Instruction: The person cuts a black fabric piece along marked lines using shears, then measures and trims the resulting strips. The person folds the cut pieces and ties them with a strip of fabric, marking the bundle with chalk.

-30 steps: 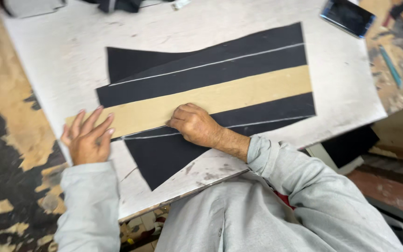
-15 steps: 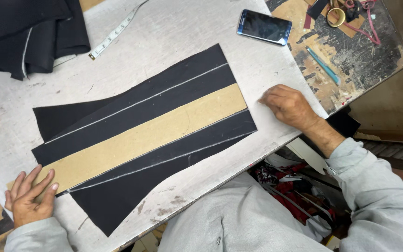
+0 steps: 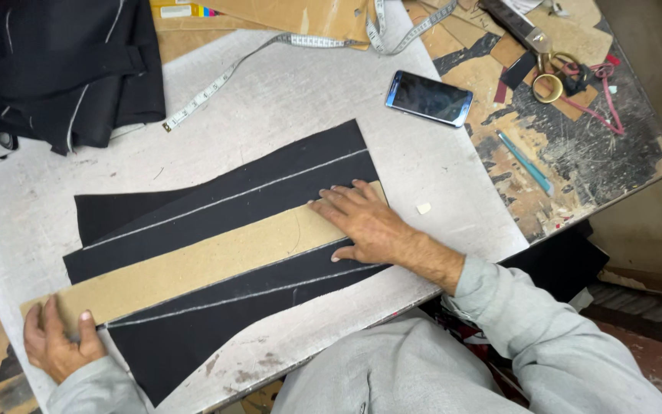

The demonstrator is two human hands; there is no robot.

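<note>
One long tan cardboard strip [image 3: 193, 268] lies slantwise on one piece of black cloth [image 3: 224, 253], its long axis running from the near left corner of the worktop [image 3: 438, 176] up toward the middle. The left hand [image 3: 59, 345] pins the strip's lower end at the near left edge, fingers curled loosely over it, thumb on top. The right hand [image 3: 362, 222] lies flat and open on the upper end, fingers spread, gripping nothing. So each hand has one end, with the strip stretched between them. Two white chalk lines run along the cloth, one either side of the strip. Beyond it lie one phone [image 3: 428, 98], one tape measure [image 3: 270, 54] and one heap of dark cloth [image 3: 63, 69] at the far left corner.
</note>
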